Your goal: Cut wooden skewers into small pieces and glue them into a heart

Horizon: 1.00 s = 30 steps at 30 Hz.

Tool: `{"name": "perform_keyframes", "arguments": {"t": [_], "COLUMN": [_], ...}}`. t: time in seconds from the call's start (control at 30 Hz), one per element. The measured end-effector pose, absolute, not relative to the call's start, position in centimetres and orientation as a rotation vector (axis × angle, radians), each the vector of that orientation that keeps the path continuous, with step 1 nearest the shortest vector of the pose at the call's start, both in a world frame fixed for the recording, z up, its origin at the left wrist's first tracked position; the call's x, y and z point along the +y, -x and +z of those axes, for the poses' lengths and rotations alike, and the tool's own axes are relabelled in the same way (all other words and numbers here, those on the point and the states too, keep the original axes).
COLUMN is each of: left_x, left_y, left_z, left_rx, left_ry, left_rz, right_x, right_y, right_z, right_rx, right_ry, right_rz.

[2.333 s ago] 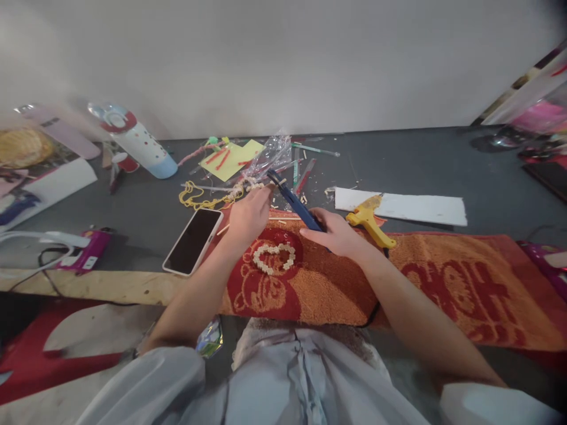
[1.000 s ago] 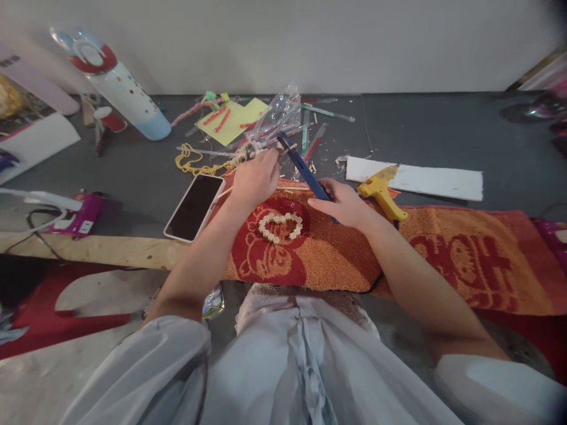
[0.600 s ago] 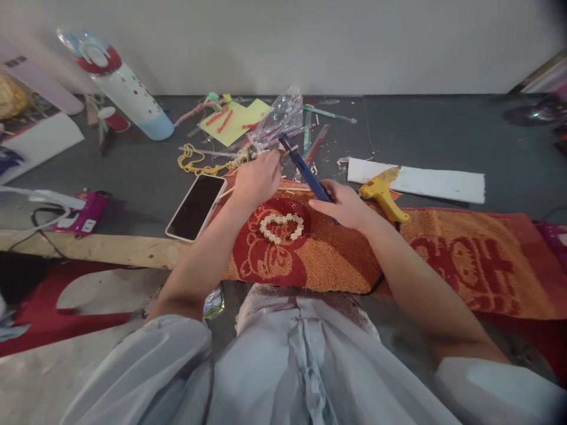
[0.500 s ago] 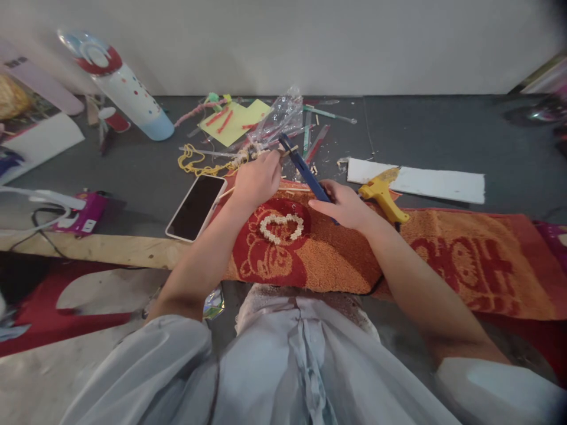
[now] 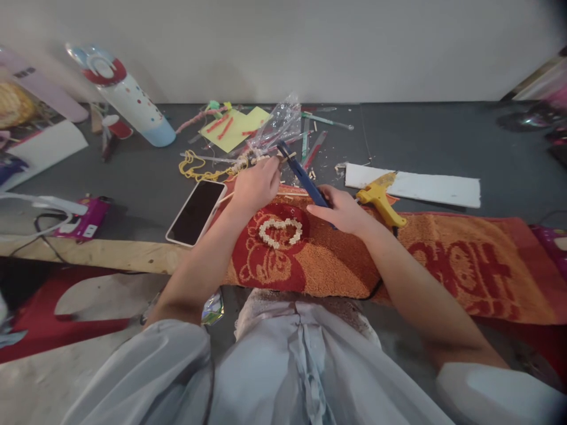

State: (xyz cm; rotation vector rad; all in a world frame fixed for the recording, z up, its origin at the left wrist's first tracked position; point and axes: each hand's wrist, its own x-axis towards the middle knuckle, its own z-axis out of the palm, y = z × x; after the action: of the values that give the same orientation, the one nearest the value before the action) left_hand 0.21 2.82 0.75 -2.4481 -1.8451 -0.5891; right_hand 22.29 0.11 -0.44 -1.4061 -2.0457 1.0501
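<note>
One blue tool [image 5: 305, 180], gripped in my right hand [image 5: 340, 210], points lengthwise away and leftward. My left hand [image 5: 257, 184] pinches a pale stick [image 5: 291, 156] by the tool's head.

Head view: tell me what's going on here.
A person is working with both bare hands. The right hand grips a blue tool, and the left hand is at its far end, where a thin pale piece shows; exactly what the left fingers pinch is too small to tell. Below them, a heart of small pale bits lies on a red and orange towel. A phone lies beside the left forearm, and a yellow glue gun overlaps a white strip.
</note>
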Motion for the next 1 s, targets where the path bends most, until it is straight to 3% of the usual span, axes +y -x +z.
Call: {"name": "perform_keyframes", "arguments": {"t": [1.0], "left_x": [2.5], "left_y": [-0.2], "left_z": [0.2], "left_rx": [-1.801], "left_ry": [2.368], "left_rz": [-0.643], "right_x": [0.0], "right_y": [-21.8], "right_z": [0.3], "right_rx": [-2.051], "right_ry": [1.366], "right_rz": [1.085]}}
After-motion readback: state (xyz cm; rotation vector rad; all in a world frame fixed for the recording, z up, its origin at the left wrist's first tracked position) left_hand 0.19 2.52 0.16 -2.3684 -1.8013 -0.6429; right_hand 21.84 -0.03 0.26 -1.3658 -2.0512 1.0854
